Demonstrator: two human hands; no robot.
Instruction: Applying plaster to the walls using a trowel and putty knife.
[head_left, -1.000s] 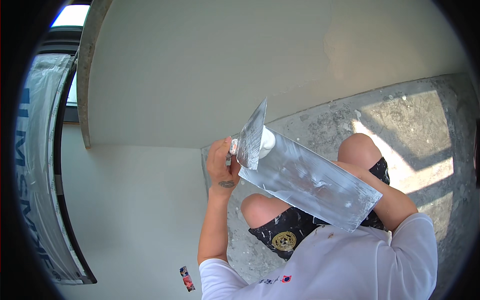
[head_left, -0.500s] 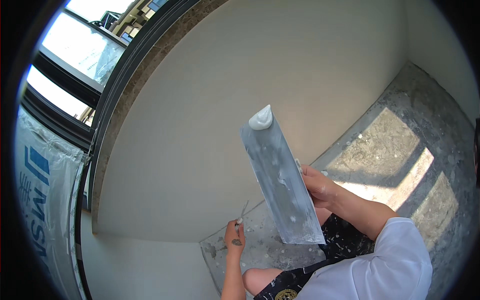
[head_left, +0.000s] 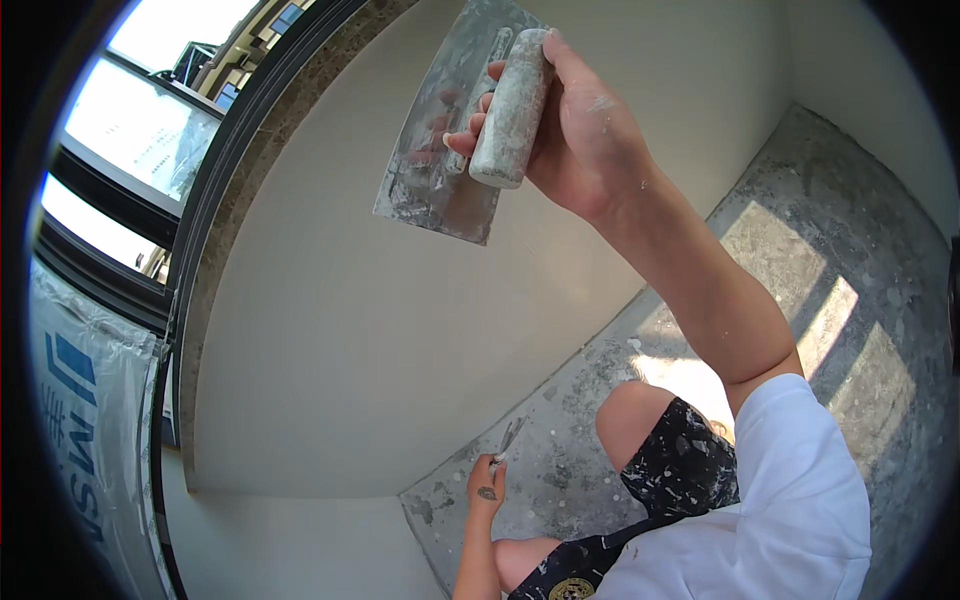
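My right hand (head_left: 600, 130) is raised high in the upper middle, gripping the pale, putty-caked handle (head_left: 512, 110) of a wide steel trowel (head_left: 425, 185). The blade's back faces me and its front faces the pale wall (head_left: 340, 330); I cannot tell whether it touches the wall. Any paste on that front is hidden. Low at centre, my left hand (head_left: 487, 480) is closed on a small scraper (head_left: 508, 440), its metal blade pointing up over the floor.
A window (head_left: 140, 130) with dark frames and a stone sill (head_left: 290, 120) runs along the left, above a plastic-wrapped panel (head_left: 95, 430). The spattered concrete floor (head_left: 820, 190), with sunlit patches, meets the walls at right and below. My bent knees (head_left: 630, 425) are underneath.
The trowel has risen toward the wall and turned over, hiding the white blob that was on its face. My left hand has moved down, away from the trowel, still holding the scraper.
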